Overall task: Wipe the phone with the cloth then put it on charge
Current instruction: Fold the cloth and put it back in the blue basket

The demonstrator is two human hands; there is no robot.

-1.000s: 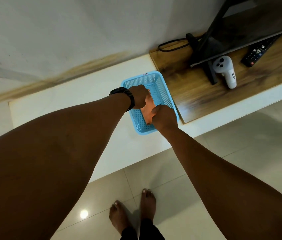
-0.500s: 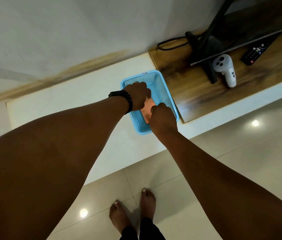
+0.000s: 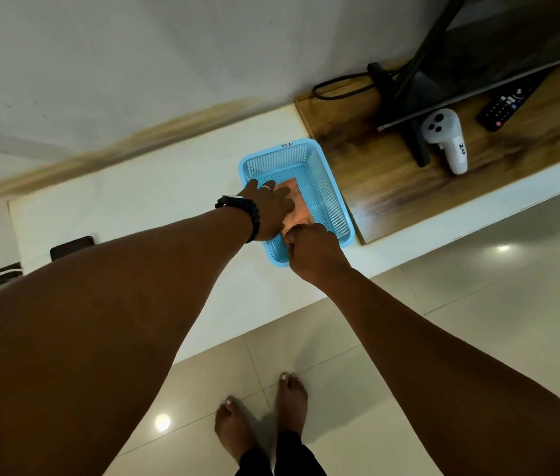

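Basket light blue, mesh-perforated; cloth orange; phone black; controller white; remote black; board brown wood-grain.

Basket: blue plastic mesh, rect., on counter, its right side just beside wood board; small black marking on far rim.
Counter: white, long, runs L-R along wall.
Wood board: dark brown, lies on counter, right of basket.
TV: black, stands on board at top right; one stand leg reaches toward front.
Cable: black, looped on board's far corner, behind TV.
Remote: black w/ coloured buttons, partly under TV edge.
Controller: white, "20" on handle, lies on board beside stand leg.
Wall: white; brown stain along counter line.
Floor: glossy pale tiles, light spots reflected.
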